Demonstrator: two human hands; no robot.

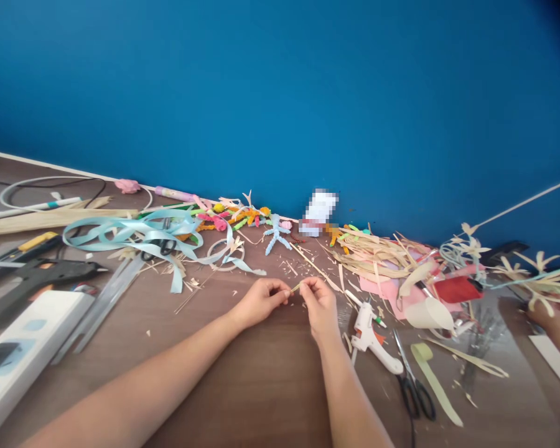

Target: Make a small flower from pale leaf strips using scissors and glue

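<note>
My left hand [265,301] and my right hand [318,305] meet close together above the middle of the brown table. Between their fingertips runs a thin yellow-green strip [295,288], pinched at both ends. It is too small to make out exactly what it is. Just right of my right hand lies a white glue gun [371,339], with black-handled scissors [415,386] beside it. Pale scraps and shavings are scattered on the table beyond my fingers. A light blue figure of twisted fuzzy stems [276,235] lies farther back.
A light blue ribbon [121,229] is heaped at the left, near a dark glue gun [46,280] and a white power strip [37,348]. Dried straw-coloured strips [378,255] and a red spool [457,289] lie at the right. Another person's hand [553,317] shows at the right edge.
</note>
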